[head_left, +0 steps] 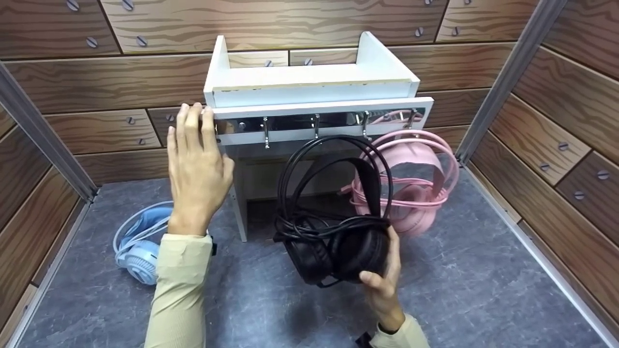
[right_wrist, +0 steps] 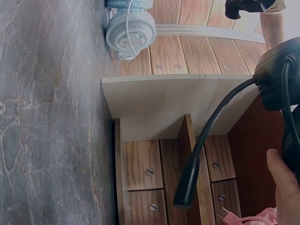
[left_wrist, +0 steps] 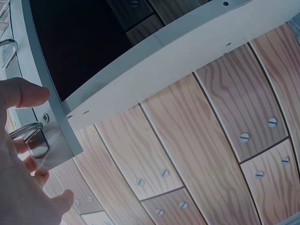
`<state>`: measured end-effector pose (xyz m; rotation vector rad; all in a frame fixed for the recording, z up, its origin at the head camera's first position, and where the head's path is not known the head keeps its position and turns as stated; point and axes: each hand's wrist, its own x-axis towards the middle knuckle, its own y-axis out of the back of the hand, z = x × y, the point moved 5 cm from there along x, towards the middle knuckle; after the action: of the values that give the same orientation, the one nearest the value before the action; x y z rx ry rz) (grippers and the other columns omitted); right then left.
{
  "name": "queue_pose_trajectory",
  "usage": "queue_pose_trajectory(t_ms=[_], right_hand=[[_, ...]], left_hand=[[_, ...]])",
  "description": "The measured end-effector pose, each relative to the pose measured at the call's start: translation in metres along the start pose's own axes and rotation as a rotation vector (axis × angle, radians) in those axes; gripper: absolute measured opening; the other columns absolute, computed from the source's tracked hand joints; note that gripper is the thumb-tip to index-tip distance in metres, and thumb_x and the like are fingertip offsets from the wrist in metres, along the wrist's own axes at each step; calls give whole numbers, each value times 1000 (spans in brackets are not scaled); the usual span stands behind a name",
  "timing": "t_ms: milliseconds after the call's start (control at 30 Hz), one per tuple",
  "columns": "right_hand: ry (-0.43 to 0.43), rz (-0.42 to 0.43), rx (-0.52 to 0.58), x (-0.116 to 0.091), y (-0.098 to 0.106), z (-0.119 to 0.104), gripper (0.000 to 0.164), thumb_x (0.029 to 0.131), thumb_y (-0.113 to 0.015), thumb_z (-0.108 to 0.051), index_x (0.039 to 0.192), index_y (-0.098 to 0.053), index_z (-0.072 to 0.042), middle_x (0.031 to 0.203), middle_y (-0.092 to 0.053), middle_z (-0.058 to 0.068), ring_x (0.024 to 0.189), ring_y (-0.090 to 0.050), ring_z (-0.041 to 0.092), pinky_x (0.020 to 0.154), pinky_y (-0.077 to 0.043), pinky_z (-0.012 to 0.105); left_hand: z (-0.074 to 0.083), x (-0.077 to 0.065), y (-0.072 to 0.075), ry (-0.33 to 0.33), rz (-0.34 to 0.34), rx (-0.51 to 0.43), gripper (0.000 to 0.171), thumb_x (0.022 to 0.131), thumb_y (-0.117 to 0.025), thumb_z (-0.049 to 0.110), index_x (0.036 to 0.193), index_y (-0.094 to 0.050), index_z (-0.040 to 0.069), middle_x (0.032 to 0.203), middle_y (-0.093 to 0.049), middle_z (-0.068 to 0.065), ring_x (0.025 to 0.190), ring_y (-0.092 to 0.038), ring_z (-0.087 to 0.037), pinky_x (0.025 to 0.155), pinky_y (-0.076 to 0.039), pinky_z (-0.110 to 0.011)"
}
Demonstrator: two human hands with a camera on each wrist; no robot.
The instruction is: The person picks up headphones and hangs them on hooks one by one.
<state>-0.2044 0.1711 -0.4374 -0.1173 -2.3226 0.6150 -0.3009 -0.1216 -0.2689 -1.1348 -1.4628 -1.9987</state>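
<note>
My left hand (head_left: 197, 176) grips the left end of the white hook rail (head_left: 319, 104), its thumb on one face and its fingers around the edge in the left wrist view. In my right hand (head_left: 387, 285) is a black headset (head_left: 360, 249), held by an ear cup, with its cable looped and bundled around it. The headset's microphone boom (right_wrist: 187, 185) sticks out in the right wrist view. Metal hooks (head_left: 266, 133) line the rail's dark mirrored strip. A pink headset (head_left: 418, 157) hangs at the rail's right end, partly behind the black one.
Behind the rail stands a white shelf unit (head_left: 309, 72) with raised sides. A light blue headset (head_left: 144, 258) lies on the grey marbled floor (head_left: 261, 295) at the left. Wood-patterned walls (head_left: 566, 135) enclose the back and both sides.
</note>
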Motion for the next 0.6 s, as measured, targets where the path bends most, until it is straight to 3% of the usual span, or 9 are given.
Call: queue_pose_trajectory(t_ms=[300,600], right_hand=[[-28,-17,10,-1,0,3,86,66,-62,-1,148,-39,-6,136,-52,14,120,-54,23,104,-46,31],[0,-41,-2,1,-3,5,87,65,-63,0,149,-39,-6,138,-51,14,123,-53,23,107,-42,30]], left_hand=[[-1,-1,0,2,2,3,70,83,-57,2,148,-34,-7,154,-32,-26,148,-23,-41,122,-14,-54],[1,1,-1,5,-4,-3,69,83,-56,2,148,-34,-7,154,-32,-27,148,-23,-42,123,-13,-53]])
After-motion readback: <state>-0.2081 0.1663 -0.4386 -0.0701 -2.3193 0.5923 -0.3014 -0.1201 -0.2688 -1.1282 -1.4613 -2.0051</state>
